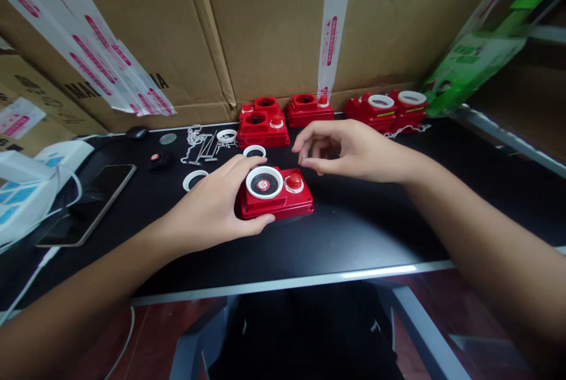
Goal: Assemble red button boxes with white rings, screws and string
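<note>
My left hand (221, 200) is wrapped round the left end of a red box (292, 206) that lies on the black table, thumb along its near side. The box carries a white ring (252, 191) around a black disc with a red and white label (263, 185). To the right of the ring is a red knob (294, 180) on a white base. My right hand (338, 150) hovers above and right of the box, finger and thumb pinching a small silvery metal piece (303, 158), too small to name surely.
Behind stand several more red boxes (265, 132) against a large cardboard box (274, 32). Loose white rings (227, 136) and thin metal brackets (206, 147) with white chain lie left of them. A phone (91, 209), a black part (160, 160) and a white power strip (39, 185) sit at left.
</note>
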### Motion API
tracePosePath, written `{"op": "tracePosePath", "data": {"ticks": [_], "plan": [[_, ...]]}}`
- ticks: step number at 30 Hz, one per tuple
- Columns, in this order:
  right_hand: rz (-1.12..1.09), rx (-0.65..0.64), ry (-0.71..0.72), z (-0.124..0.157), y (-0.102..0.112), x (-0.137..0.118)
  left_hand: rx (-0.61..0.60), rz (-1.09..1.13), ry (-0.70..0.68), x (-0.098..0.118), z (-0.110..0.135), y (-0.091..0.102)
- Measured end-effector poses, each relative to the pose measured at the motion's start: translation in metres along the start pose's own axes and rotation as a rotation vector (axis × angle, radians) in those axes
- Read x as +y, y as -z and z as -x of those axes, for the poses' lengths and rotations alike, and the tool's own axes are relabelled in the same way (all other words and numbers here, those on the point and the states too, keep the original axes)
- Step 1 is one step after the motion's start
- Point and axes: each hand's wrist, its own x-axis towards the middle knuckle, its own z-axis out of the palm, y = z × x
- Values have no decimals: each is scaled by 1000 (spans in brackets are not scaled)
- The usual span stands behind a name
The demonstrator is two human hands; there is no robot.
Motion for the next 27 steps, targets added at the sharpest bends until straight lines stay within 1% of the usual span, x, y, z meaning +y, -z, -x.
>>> {"op": "tracePosePath", "data": {"ticks": [2,4,8,11,16,20,27], "plan": [[-15,32,6,0,-2,0,-16,8,12,2,0,3],[24,38,4,0,-4,0,-17,16,15,2,-1,5],[161,0,11,-1,-5,1,-32,9,12,-1,-1,5],[216,-16,18,-1,-5,2,-47,-3,-3,-4,-1,3],[259,3,45,-2,-5,3,-58,3,-7,-5,-1,1],[277,-9,56,-3,-7,4,-56,19,4,-3,-1,3],[302,-74,142,-2,-1,4,-67,58,27,-2,-2,4]]}}
